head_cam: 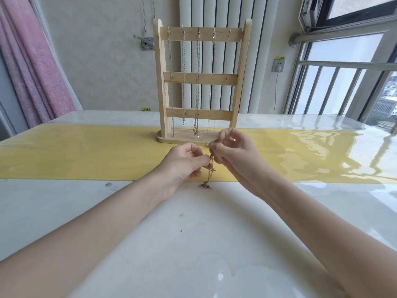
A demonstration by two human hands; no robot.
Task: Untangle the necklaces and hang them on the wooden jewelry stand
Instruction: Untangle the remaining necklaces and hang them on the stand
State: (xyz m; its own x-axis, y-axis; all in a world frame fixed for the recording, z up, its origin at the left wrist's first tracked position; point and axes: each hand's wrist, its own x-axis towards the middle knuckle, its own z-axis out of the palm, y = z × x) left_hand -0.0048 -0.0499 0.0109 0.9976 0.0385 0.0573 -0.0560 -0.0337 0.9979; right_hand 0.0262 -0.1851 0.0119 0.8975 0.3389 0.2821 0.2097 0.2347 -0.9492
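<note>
While both hands meet just in front of the wooden jewelry stand (pixel 200 82), the item in work is one gold necklace (pixel 211 168), pinched at its upper end between them and hanging straight down, long axis near vertical, its lower end bunched in a small clump lying on the white table (pixel 193 244) at the near edge of the yellow runner (pixel 86 153). Left hand (pixel 184 163): fingers curled, thumb and forefinger pinching the chain from the left, forearm reaching in from the lower left. Right hand (pixel 231 153): set slightly higher, fingertips nipping the same spot from the right, other fingers arched above; forearm entering from the lower right. Both grips sit together at the top of the chain, so the slack lies below and toward the person. Stand: upright, beyond the hands and slightly left of them; four hooks on the top bar carry silver chains (pixel 197 82); the fifth hook (pixel 229 32), rightmost, appears bare. Judgement: the right hand lies nearer that hook, and the chain must travel up and away from the grip to reach it. Whether a knot remains at the pinch cannot be told.
</note>
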